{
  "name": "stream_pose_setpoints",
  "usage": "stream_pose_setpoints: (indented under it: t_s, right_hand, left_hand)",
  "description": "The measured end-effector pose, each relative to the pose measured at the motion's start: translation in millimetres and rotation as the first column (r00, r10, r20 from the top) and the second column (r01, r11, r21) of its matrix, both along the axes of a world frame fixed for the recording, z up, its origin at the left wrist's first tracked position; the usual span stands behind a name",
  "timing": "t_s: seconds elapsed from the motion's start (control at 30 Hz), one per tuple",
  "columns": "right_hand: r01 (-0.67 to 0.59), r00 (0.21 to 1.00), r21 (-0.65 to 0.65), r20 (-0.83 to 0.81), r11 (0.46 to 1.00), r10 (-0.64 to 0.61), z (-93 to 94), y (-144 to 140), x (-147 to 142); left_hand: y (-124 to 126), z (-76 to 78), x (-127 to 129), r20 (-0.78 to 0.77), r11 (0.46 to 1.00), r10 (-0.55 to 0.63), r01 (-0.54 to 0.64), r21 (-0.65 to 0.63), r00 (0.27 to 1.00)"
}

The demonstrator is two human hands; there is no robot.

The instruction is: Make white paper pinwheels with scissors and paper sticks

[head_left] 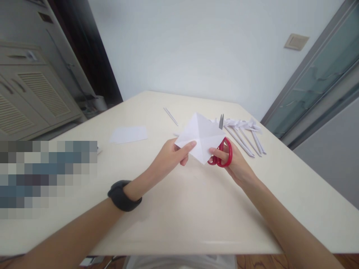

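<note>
Paper square (201, 136) between left hand (171, 157) and scissors-holding right hand (235, 164).

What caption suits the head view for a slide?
Left hand holds creased white paper while right hand works red-handled scissors over a table.

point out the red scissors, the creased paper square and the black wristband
red scissors (226, 152), head view, on the red handle loop
creased paper square (202, 136), head view, near its centre crease
black wristband (122, 196), head view, on the band's top
</note>
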State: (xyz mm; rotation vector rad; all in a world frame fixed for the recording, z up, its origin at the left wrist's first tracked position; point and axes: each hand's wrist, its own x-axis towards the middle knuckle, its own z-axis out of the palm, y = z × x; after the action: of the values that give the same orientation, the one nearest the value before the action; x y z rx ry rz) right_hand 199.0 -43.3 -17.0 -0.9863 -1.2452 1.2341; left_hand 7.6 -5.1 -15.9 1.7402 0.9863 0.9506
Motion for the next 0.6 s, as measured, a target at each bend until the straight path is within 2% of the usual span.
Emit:
stream_pose_setpoints:
  t_s: [0.1, 0.4, 0.5, 0.6]
  right_hand:
    - [0.037, 0.999, 0.040, 0.030, 0.999, -0.038, 0.3, -0.4, -2.4]
    - [0.144, 0.985, 0.110, 0.083, 0.984, -0.153, -1.9, 1.9, -3.3]
    - [0.157, 0.980, 0.109, 0.103, 0.982, -0.168, 1.6, -0.9, -3.6]
    - [0.157, 0.973, 0.098, 0.158, 0.983, -0.171, 5.4, -3.6, -5.1]
  left_hand:
    - [-2.1, 1.3, 0.4, -0.054, 0.999, -0.043, 0.042, -0.018, 0.998]
    - [-1.5, -2.4, 2.2, -0.034, 0.988, -0.142, 0.139, -0.074, 0.989]
    - [0.4, -0.3, 0.6, -0.001, 0.995, -0.097, 0.097, -0.030, 0.995]
    - [3.7, 4.6, -3.8, 0.083, 0.999, 0.021, -0.025, 0.038, 0.996]
